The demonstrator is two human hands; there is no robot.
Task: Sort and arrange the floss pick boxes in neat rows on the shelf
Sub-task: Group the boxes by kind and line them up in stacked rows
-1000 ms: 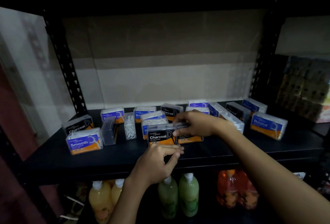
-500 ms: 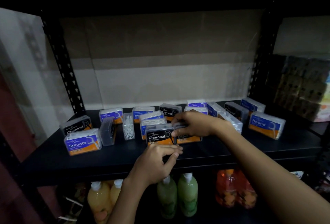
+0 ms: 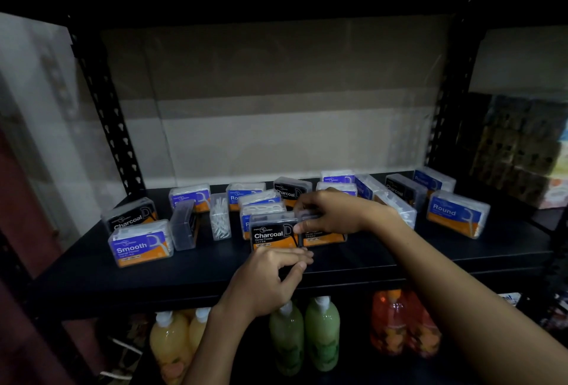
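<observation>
A black shelf [image 3: 184,264] on dark slotted uprights [image 3: 104,114] fills the middle of the frame, lit dimly, with a pale cardboard sheet [image 3: 276,126] behind it and a wall [image 3: 33,102] at the left edge. Below the shelf, along the bottom of the frame, stand six bottles: two yellow [image 3: 170,344], two green [image 3: 321,332] and two orange-red [image 3: 388,320]. Stacked packages [image 3: 519,145] sit blurred at the right edge. The floss boxes lie scattered across the shelf from left to right, not yet in rows; roughly sixteen show, though the crowded ones behind the hands are hard to count. Four read Charcoal: one at the left [image 3: 129,215], one at the back centre [image 3: 290,189], one at the back right [image 3: 404,189] and the front Charcoal box [image 3: 272,234] at the centre. One reads Smooth [image 3: 140,245] at the front left and one Round [image 3: 458,212] at the right; several more are blue-labelled, and two clear ones [image 3: 219,215] stand end-on. The right hand [image 3: 333,212] reaches in from the lower right, fingers curled over the top of a second box [image 3: 324,237] just beside the front Charcoal box. The left hand [image 3: 270,277] sits at the shelf's front edge, its fingers bent and their tips touching the bottom edge of the front Charcoal box; whether it truly grips cannot be told.
</observation>
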